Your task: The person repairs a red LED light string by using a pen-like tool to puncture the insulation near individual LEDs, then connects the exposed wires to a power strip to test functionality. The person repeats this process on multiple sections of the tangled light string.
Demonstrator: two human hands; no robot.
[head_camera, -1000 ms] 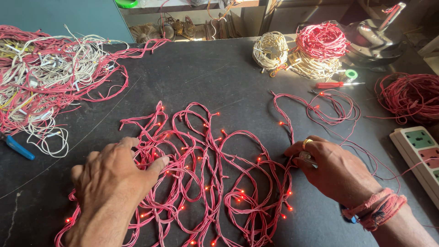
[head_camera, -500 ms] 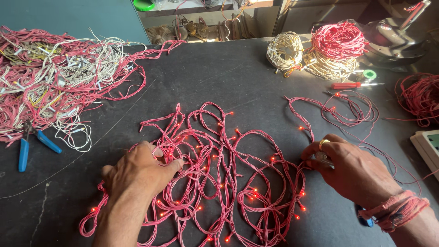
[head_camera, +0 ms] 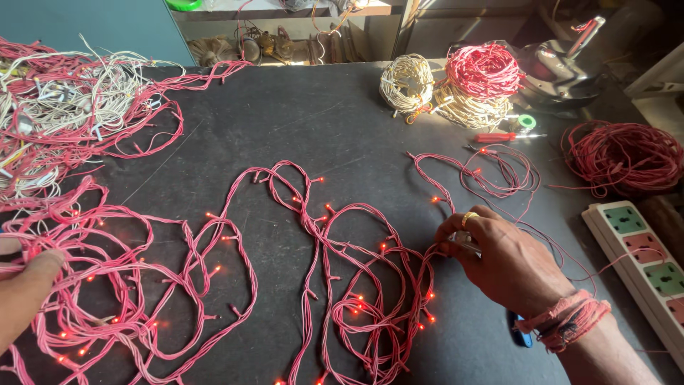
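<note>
Figure. A lit string of pink-wired lights lay spread in loose loops across the dark table, from its 9 o'clock edge to just right of centre. The right hand rested at about 4 o'clock, its fingers pinched together on a strand at the right end of the loops, with a gold ring showing on one finger. The left hand sat at the 8 o'clock edge, largely out of view; its fingers seemed pressed on the left bundle of loops, though a full grip could not be told. A tangled pile of pink and white wire occupied 10 o'clock; wound coils stood at 1 o'clock, a red screwdriver just below them, a red wire coil at 2 o'clock, and a power strip at 3 o'clock.

To spread the string well, the two hands should probably have drawn outward gently, since crossed loops near the centre could snag, and the fine lead running toward 3 o'clock could be strained.
</note>
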